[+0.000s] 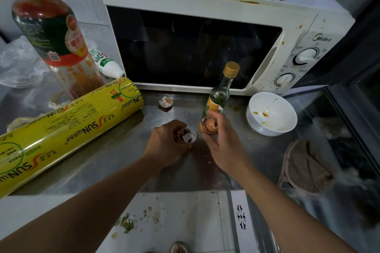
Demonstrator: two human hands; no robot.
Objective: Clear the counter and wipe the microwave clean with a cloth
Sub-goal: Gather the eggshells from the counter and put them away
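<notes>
Brown eggshells, three total: one gripped in my left hand (pixel 166 141), one pinched in my right hand (pixel 222 141), third (pixel 165 102) beyond them near the stained microwave (pixel 205 33); cloth (pixel 306 167) right.

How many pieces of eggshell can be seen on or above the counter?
3. One lies on the counter before the microwave, at; one in the left hand, at; one in the right hand, at. More may be hidden.
</notes>
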